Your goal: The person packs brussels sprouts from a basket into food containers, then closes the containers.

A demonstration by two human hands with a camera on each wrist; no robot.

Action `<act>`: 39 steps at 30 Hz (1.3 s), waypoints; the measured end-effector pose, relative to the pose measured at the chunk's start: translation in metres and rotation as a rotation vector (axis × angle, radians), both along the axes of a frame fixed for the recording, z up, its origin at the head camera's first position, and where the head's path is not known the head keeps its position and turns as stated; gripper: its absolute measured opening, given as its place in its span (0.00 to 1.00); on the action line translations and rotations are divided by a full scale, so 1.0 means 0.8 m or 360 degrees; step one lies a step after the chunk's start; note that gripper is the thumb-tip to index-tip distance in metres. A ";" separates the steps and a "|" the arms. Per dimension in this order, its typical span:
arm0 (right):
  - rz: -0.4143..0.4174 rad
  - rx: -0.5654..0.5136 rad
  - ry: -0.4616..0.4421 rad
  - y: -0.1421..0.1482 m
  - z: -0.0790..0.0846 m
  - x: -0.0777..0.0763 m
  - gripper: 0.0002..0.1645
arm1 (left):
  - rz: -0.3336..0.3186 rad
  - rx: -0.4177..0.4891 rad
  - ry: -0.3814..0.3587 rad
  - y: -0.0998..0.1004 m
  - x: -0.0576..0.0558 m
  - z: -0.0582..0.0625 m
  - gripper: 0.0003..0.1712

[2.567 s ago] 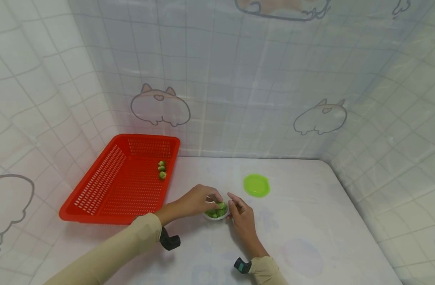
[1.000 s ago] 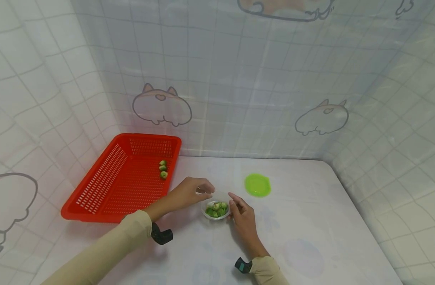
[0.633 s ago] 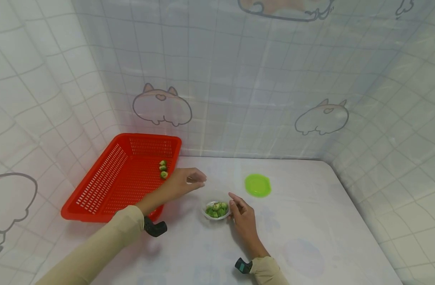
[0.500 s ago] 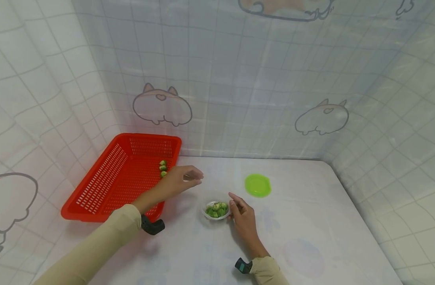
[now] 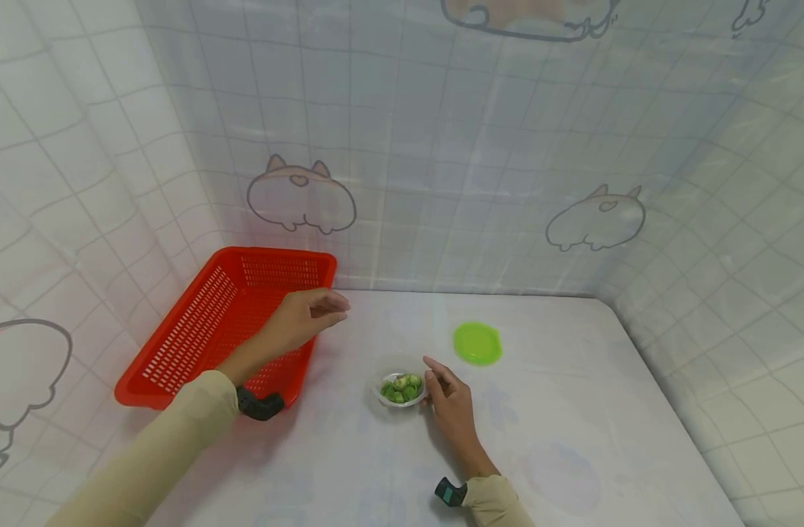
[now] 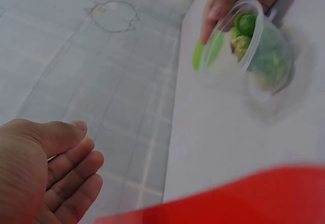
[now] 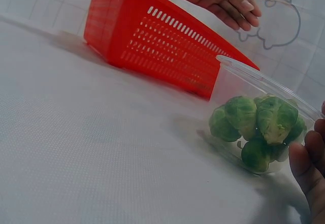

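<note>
And here's the left hand (image 5: 303, 316), hanging above the right-hand rim of the red basket (image 5: 227, 322), fingers loosely bent, thumb apart from them, nothing in its grasp; its fingertips reach past the rim, out over the surface (image 5: 553, 373). Over to the right hand (image 5: 451, 402), low on the surface, thumb and fingers lightly bent against the near side of the clear tub (image 7: 231, 84), touching it without wrapping round it. The tub stands upright, its top uncovered, and what a cluster inside: green Brussels sprouts (image 7: 259, 122), heaped together on the bottom, seen neatly through the wall in the right wrist view. Moving out along the arms, each wrist wears a dark device, the left one (image 5: 260, 404) in front of the basket, the right one (image 5: 451, 492) just above the surface, and beige sleeves (image 5: 158, 446) run back behind them. Beyond the tub, toward the far right, a bright green disc (image 5: 477, 344) lies flat, apart from both hands. The basket itself takes the left side, slotted all round, and at the back rises a pale gridded backdrop (image 5: 428, 219) with cartoon animals (image 5: 301, 199) on it.
</note>
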State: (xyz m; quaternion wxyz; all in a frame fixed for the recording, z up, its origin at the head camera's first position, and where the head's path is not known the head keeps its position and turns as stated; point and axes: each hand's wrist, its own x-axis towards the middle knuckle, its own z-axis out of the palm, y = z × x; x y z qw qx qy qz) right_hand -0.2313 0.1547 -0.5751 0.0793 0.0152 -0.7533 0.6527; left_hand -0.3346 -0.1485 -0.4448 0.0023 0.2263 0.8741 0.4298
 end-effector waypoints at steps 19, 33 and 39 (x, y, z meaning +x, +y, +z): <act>0.0035 -0.0003 -0.0055 -0.006 0.046 0.015 0.20 | 0.0229 -0.0058 -0.0077 -0.076 -0.034 -0.021 0.23; 0.0054 -0.0010 -0.0047 -0.007 0.046 0.013 0.21 | 0.0255 -0.0213 -0.0146 -0.104 -0.058 -0.051 0.18; 0.0054 -0.0005 -0.0053 -0.005 0.046 0.014 0.22 | 0.0214 -0.0280 -0.0180 -0.103 -0.067 -0.062 0.15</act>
